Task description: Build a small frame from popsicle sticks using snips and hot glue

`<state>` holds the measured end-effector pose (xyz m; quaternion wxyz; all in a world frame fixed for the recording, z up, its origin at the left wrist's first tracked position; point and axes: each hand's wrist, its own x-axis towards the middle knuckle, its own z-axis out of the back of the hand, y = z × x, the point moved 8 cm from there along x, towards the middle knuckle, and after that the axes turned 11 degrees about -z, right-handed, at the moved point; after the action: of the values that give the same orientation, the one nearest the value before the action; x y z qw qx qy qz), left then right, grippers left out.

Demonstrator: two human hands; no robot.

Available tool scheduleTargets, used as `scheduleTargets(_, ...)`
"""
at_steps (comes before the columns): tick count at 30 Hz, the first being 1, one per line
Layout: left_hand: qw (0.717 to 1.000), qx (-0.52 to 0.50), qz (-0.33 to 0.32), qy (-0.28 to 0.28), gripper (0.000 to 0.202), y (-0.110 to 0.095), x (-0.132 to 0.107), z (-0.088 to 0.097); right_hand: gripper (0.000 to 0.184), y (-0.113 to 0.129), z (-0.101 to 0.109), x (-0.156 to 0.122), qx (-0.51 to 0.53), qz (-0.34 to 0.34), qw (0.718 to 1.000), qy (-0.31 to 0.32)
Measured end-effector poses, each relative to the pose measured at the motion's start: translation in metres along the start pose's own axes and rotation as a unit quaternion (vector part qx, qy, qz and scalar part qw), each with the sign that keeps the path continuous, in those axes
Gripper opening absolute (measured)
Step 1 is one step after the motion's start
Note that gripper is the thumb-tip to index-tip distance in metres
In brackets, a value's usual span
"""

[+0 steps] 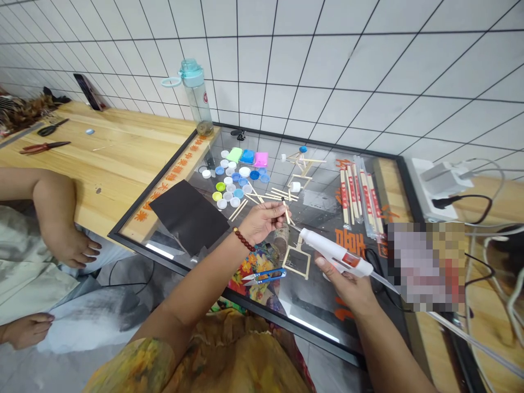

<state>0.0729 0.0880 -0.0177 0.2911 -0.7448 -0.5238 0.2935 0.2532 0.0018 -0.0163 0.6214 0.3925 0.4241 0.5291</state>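
My left hand [264, 221], with a beaded bracelet at the wrist, pinches a short wooden stick [286, 214] that has a dark end. In my right hand [347, 286] is a white hot glue gun [327, 248], its nozzle pointing left toward the stick. Whether nozzle and stick touch, I cannot tell. Just below the nozzle lies a square frame of thin sticks [295, 273]. Blue thread snips [266, 277] rest nearer to me. Several loose sticks [280, 194] lie beyond my left hand, and behind them stands a small stick structure [303, 169] with bottle caps.
Bottle caps [244, 172], coloured clay packs [247, 156] and black sheet [190, 215] lie left on the glass-topped table. Wrapped chopsticks [360, 196] lie right, near a power strip [426, 188] and cables. A water bottle [198, 101] stands behind. Another person's arm [57, 213] is at left.
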Motion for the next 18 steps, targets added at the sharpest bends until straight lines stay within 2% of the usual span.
scheduleTargets(8,1.000,0.026,-0.008,0.008,0.031,-0.0018,-0.0022,-0.0047,0.023,0.0018,0.0032,0.0009,-0.019,0.007,1.000,-0.008)
scheduleTargets(18,1.000,0.003,0.001,0.013,0.030,-0.0003,-0.0031,-0.0063,0.022,0.0067,0.0031,0.0009,-0.019,0.011,1.000,-0.012)
